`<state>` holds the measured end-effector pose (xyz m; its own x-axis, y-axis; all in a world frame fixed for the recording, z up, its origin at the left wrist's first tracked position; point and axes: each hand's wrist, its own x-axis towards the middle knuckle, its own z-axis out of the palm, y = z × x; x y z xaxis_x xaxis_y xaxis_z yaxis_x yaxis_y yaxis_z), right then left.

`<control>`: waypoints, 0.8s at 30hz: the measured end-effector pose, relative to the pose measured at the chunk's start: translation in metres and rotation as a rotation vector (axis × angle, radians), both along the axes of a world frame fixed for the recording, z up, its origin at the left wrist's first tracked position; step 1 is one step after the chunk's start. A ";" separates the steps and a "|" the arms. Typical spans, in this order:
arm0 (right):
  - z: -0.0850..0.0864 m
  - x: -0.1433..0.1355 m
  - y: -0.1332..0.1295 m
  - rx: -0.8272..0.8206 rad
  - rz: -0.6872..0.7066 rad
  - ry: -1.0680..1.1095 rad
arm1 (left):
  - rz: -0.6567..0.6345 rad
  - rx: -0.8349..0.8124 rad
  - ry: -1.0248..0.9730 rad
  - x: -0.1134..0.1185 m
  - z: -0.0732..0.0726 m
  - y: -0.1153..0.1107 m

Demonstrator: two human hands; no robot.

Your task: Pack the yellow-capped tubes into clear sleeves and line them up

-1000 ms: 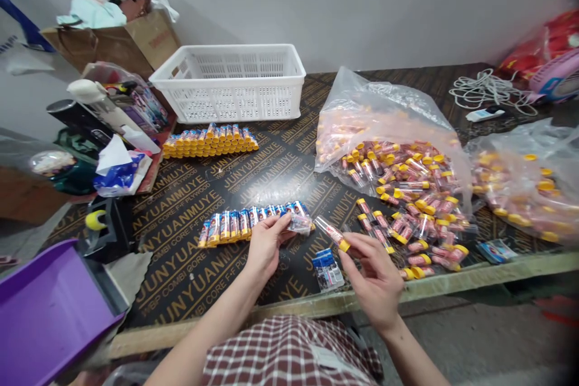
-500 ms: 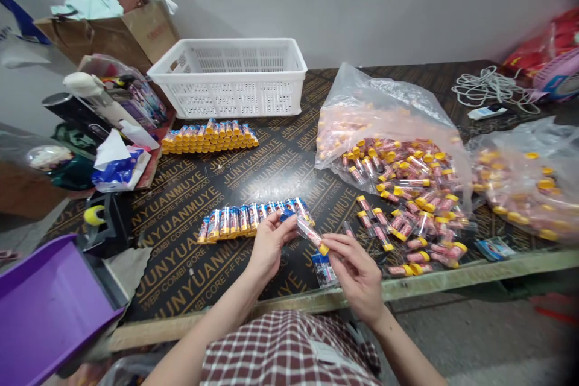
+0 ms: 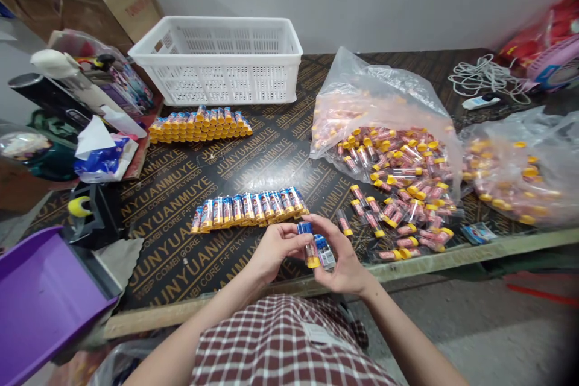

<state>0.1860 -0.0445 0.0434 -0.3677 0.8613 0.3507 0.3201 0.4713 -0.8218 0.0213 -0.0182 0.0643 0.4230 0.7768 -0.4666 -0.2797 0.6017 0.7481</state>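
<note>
A small clear tube (image 3: 311, 251) with a yellow cap and a blue upper part stands nearly upright between my hands, near the table's front edge. My left hand (image 3: 278, 250) pinches it from the left. The fingers of my right hand (image 3: 340, 256) curve round it from the right and touch it. Under my right hand lies a blue printed packet (image 3: 325, 252). Beyond my hands is a row of tubes wrapped in blue labels (image 3: 246, 208). To the right lie loose pink-filled tubes (image 3: 393, 217) with yellow caps.
A white basket (image 3: 226, 78) stands at the back, with stacked labelled tubes (image 3: 199, 126) before it. Plastic bags of tubes (image 3: 380, 90) (image 3: 543, 169) lie at right. A tape dispenser (image 3: 93, 214) and purple dustpan (image 3: 49, 301) are at left.
The tube has turned from slanting to nearly upright, with its blue part now farther down its body. My right hand has moved closer to my left hand. The camera view has shifted slightly.
</note>
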 end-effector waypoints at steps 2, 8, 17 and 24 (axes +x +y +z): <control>-0.002 -0.001 -0.001 -0.018 -0.004 0.026 | 0.005 -0.011 0.001 0.000 0.000 -0.001; -0.005 -0.004 -0.003 -0.045 -0.023 0.092 | 0.022 -0.027 -0.004 0.002 -0.002 -0.003; -0.006 -0.006 -0.005 -0.032 -0.040 0.097 | 0.029 -0.038 -0.022 0.002 -0.005 -0.005; -0.006 0.003 0.014 -0.104 -0.034 0.087 | 0.057 0.004 0.018 -0.012 -0.003 -0.002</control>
<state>0.1889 -0.0309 0.0375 -0.3093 0.9062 0.2884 0.2600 0.3723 -0.8909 0.0097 -0.0198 0.0614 0.3693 0.8015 -0.4703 -0.3003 0.5819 0.7558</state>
